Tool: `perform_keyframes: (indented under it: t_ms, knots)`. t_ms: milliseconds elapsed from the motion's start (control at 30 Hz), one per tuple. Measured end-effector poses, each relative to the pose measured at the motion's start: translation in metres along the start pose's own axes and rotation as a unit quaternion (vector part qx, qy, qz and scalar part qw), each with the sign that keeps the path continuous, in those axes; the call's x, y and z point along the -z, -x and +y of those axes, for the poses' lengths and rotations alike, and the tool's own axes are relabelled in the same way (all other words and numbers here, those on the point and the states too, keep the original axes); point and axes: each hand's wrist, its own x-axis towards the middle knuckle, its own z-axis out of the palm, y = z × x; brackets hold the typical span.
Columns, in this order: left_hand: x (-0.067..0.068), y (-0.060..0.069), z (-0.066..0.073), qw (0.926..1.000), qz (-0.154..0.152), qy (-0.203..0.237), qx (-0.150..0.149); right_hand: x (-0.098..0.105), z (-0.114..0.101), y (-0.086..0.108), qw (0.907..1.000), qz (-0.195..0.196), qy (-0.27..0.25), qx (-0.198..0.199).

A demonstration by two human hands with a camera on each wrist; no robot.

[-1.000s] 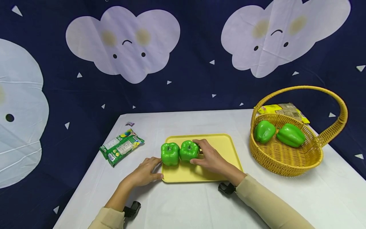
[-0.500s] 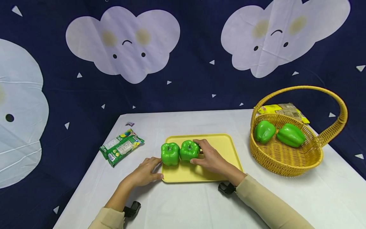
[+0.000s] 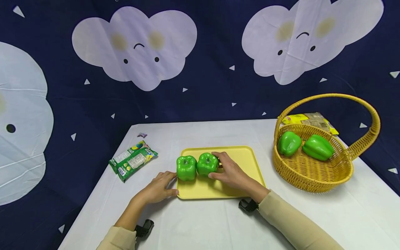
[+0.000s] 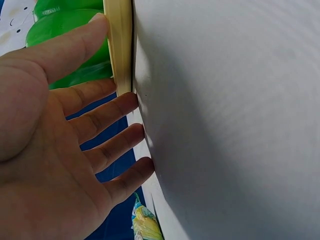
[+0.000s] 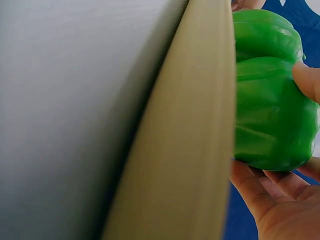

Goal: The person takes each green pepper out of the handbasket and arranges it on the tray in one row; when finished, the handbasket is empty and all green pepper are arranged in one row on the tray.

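Observation:
Two green bell peppers stand side by side, stems up, on a yellow tray (image 3: 240, 170). The right hand (image 3: 231, 172) grips the right bell pepper (image 3: 207, 164), thumb on the near side and fingers round its right side. In the right wrist view, that pepper (image 5: 275, 115) sits between thumb and fingers, partly hidden by the tray's rim. At the tray's left edge is the left hand (image 3: 159, 187), beside the left bell pepper (image 3: 186, 168). The left wrist view shows its fingers (image 4: 107, 117) spread and nearly straight, the thumb at the tray's rim.
A wicker basket (image 3: 312, 173) with a tall handle stands at the right, holding two more green peppers (image 3: 318, 147). Behind it lies a yellow packet (image 3: 312, 119). Green snack packets (image 3: 132, 161) and a small purple wrapper (image 3: 142, 135) lie on the white table at the left.
The right pepper has shifted very slightly to the right, with the right hand still on it. The left hand and tray look the same.

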Motion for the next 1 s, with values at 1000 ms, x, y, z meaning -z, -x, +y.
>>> perform_keyframes:
  t_ms: [1000]
  knots:
    - [0.002, 0.002, 0.002, 1.0, -0.004, -0.002, -0.007, 0.014, 0.0, 0.002, 0.9998, -0.002, -0.021, -0.004]
